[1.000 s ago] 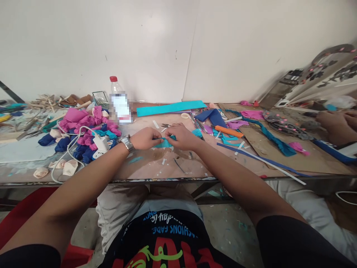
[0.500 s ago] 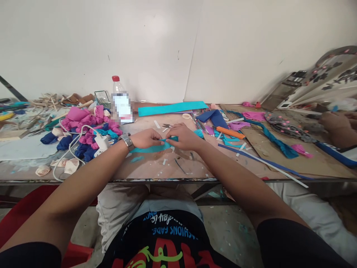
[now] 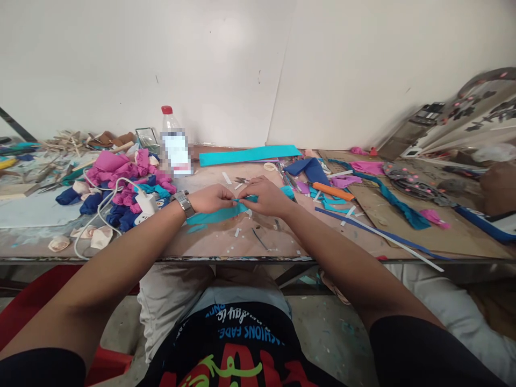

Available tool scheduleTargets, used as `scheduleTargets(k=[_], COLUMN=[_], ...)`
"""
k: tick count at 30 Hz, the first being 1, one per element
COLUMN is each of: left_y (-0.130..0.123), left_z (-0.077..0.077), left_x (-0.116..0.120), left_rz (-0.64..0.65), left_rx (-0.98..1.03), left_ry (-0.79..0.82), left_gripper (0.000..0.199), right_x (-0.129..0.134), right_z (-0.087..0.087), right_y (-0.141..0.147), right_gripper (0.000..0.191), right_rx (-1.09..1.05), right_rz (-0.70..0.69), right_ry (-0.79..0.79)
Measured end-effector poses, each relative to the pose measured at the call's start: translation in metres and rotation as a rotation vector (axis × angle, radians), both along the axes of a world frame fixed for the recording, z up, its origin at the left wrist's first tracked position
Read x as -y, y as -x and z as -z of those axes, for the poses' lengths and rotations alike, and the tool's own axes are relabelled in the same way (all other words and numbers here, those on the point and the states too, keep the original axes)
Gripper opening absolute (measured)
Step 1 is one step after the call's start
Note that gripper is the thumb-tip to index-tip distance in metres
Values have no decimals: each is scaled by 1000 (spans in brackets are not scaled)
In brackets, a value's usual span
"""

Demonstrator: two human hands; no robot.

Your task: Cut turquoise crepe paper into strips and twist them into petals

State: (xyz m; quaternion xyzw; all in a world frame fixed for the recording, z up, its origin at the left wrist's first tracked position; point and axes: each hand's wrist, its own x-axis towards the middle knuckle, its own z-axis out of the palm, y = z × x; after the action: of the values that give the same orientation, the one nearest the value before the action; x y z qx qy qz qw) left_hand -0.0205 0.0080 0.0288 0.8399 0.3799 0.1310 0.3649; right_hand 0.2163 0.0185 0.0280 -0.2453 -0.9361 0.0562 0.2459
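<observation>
A turquoise strip (image 3: 213, 216) lies slanted between my hands, low over the table. My left hand (image 3: 214, 199), with a metal watch at the wrist, pinches the strip at its upper edge. Close beside it, my right hand (image 3: 264, 196) is closed on the same strip, thumb and fingertips almost touching those of the left. Small scraps and a thin dark stick lie on the table (image 3: 217, 244) just in front. Behind the hands rest small scissors (image 3: 242, 180), and a wide turquoise strip (image 3: 250, 156) lies along the wall.
Pink and blue fabric flowers (image 3: 116, 172) with a white charger cable sit at left. A red-capped bottle (image 3: 166, 110) stands behind a phone (image 3: 176, 153). At right are an orange roll (image 3: 333, 192), long strips and cardboard (image 3: 374, 215). Another person's arm (image 3: 499, 188) is at far right.
My hands stay together on the strip, with only slight finger movement. The strip's hanging part has shifted a little. At far right, the other person's hand has pulled back toward the frame's edge.
</observation>
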Motion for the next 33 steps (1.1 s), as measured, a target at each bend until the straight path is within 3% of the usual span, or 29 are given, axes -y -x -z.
scheduleTargets(k=[12, 19, 33], left_y=[-2, -2, -3], left_z=[-7, -7, -5], left_x=[6, 7, 4], left_rz=[17, 6, -86], left_rx=[258, 315, 75], left_ry=[386, 417, -84], left_gripper=[27, 36, 37], right_x=[1, 1, 4], right_z=[0, 0, -1], right_y=[1, 1, 2], right_gripper=[17, 19, 14], right_rx=[-56, -61, -63], right_rz=[-41, -32, 62], right_ry=[-39, -53, -35])
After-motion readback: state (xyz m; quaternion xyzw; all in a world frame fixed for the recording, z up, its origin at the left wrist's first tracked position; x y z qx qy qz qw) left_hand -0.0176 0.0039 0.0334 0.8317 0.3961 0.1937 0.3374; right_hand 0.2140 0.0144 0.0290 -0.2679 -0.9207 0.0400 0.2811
